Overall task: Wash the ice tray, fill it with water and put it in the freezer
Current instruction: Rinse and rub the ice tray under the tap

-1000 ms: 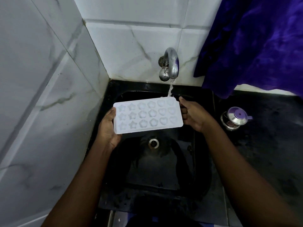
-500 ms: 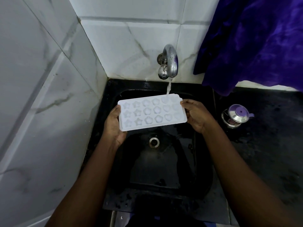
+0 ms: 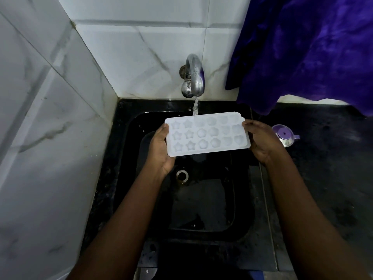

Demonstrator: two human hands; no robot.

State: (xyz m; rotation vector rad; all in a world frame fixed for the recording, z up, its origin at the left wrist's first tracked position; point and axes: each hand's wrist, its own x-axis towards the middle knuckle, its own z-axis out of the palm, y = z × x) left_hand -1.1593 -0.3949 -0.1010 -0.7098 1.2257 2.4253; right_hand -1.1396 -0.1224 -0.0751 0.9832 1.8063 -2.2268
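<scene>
White marble-veined tiles (image 3: 125, 63) back a black sink (image 3: 126, 178) set in a dark table (image 3: 333, 168).

Tray (image 3: 205, 136): white, with star, flower and heart cells facing up. It is held over the sink, above the drain (image 3: 182, 175) and below the tap (image 3: 194, 77).

Left hand (image 3: 161, 150): its grip holds the tray's left short edge, thumb on the rim, fingers hidden beneath.

Right hand (image 3: 262, 142): its grip holds the right short edge, thumb on the far right corner.

Water (image 3: 195, 108): it runs from the tap and lands in the far row, about the third cell from the left.

Change: one second ago the stream struck the tray's far right corner, close to the right thumb. The tray now sits further right under the tap, so the stream falls nearer the middle. Both hands keep the same edges.

Other items: a purple cloth (image 3: 302, 47) hangs at upper right. A small steel pot (image 3: 284, 136) with a purple lid stands on the table just beside the right hand.
</scene>
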